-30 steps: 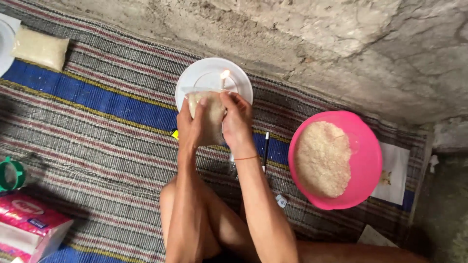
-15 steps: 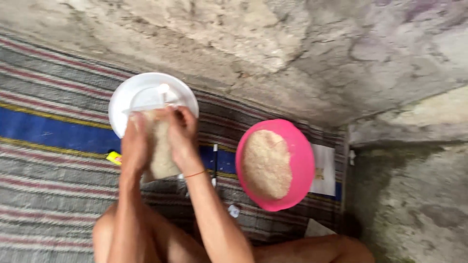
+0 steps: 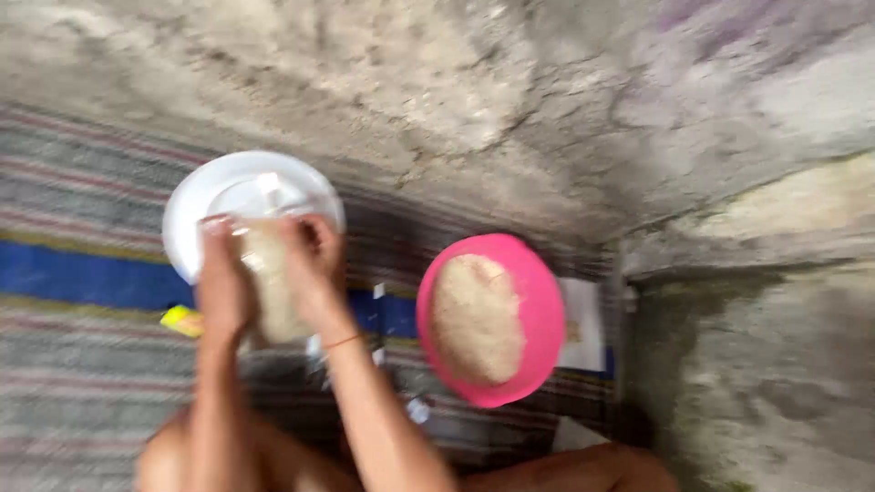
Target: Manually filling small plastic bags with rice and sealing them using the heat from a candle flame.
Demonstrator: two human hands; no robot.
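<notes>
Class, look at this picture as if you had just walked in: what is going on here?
A person sits on a striped mat and holds a clear bag of pale grain between both hands, the left hand and right hand gripping its sides. The bag is over the near edge of a white plate. To the right stands a pink bowl heaped with the same kind of grain. The picture is blurred, so finer detail is unclear.

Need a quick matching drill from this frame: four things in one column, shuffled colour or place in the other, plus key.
Things:
1. bowl of grain
2. plate
3. clear bag
4. small packet

Descriptions:
A. yellow, on the mat left of the left hand
B. pink
C. held between left hand and right hand
D. white, round, behind the hands

Pairs: 1-B, 2-D, 3-C, 4-A
</notes>
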